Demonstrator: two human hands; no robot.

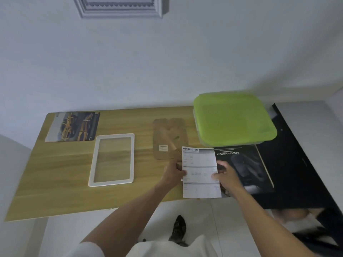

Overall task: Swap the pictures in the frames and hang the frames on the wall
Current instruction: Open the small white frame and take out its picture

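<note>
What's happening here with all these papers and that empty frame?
A person is standing at a wooden table, holding a printed sheet headed "Specification" by its two side edges, left hand on one and right hand on the other. A white frame lies empty beside it, with its brown backing board set apart. A picture of yellow cars lies at the far corner, and another frame already hangs on the wall above. A dark brochure and a green-lidded box lie to the right.

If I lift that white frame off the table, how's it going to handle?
The white frame lies flat and looks stiff, so it probably won't flex. Table grain shows through its middle, suggesting a clear pane, possibly fragile or loose since the cardboard backing is out. Its slim border looks light.
</note>
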